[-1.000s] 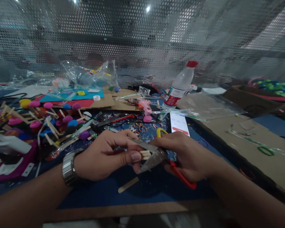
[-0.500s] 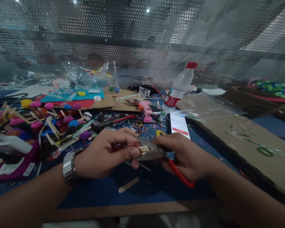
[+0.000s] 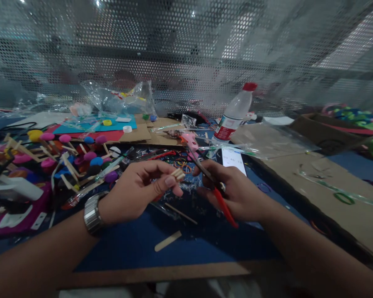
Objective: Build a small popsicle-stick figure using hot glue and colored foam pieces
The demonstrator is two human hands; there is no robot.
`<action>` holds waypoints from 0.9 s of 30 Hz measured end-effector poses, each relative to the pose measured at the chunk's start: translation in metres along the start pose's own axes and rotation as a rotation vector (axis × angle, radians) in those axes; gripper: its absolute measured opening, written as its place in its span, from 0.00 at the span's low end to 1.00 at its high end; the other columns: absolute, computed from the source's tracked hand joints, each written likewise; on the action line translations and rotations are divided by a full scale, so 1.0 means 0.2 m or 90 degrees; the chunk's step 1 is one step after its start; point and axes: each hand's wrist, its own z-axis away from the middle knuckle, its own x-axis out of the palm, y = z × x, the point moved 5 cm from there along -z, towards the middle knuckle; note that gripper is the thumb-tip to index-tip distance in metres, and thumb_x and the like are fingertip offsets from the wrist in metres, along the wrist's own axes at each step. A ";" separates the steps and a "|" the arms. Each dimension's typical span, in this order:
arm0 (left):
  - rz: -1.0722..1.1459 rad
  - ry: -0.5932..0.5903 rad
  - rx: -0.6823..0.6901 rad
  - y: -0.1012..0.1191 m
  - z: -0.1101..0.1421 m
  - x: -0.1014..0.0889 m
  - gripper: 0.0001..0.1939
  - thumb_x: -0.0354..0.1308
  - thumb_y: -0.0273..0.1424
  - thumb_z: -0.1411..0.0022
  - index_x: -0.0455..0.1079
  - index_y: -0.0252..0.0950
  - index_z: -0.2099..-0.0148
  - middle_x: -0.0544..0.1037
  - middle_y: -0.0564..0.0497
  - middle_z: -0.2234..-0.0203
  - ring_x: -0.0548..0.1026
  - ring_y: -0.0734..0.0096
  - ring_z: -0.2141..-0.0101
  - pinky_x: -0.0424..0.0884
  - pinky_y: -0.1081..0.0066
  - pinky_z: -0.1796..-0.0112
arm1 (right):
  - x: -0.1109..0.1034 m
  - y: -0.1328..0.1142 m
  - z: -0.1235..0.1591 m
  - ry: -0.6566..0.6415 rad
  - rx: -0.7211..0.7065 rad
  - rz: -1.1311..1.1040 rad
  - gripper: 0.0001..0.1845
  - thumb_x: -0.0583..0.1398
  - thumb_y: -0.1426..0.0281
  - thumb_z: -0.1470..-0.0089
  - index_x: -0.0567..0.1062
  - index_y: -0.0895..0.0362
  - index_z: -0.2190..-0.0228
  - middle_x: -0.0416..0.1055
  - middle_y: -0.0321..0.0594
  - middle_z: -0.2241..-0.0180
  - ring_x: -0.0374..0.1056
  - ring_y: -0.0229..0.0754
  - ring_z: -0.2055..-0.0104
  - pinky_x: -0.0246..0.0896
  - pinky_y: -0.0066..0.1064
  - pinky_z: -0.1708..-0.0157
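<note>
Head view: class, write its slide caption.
Left hand pinches wooden sticks; right hand holds red-handled scissors over a blue tabletop.

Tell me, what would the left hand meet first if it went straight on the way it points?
Most likely the scissors held in the right hand, with the wooden sticks in the left hand touching first. One view leaves depth unclear, so it might pass them by.

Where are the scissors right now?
In the head view, the scissors are in the right hand, just right of the picture's middle. The short wooden sticks in the left hand are to their left.
</note>
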 end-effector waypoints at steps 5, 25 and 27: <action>0.107 0.130 -0.009 -0.04 -0.03 -0.07 0.15 0.69 0.42 0.41 0.77 0.35 0.63 0.81 0.51 0.71 0.73 0.76 0.71 0.68 0.77 0.70 | -0.02 0.06 -0.05 0.050 0.115 0.151 0.16 0.60 0.60 0.43 0.72 0.55 0.55 0.65 0.31 0.80 0.56 0.38 0.80 0.48 0.29 0.78; 0.139 0.272 0.038 -0.02 -0.03 -0.14 0.14 0.74 0.34 0.52 0.78 0.33 0.64 0.76 0.53 0.72 0.71 0.77 0.71 0.69 0.75 0.67 | 0.00 -0.02 0.06 -0.202 0.220 0.417 0.19 0.61 0.62 0.39 0.74 0.59 0.51 0.81 0.50 0.69 0.78 0.53 0.67 0.51 0.33 0.74; 0.135 0.266 0.040 -0.02 -0.03 -0.14 0.14 0.74 0.34 0.52 0.78 0.33 0.65 0.76 0.53 0.72 0.70 0.76 0.71 0.69 0.75 0.68 | 0.01 -0.02 0.08 -0.212 0.210 0.431 0.19 0.61 0.64 0.40 0.74 0.59 0.50 0.81 0.49 0.69 0.78 0.52 0.68 0.51 0.33 0.74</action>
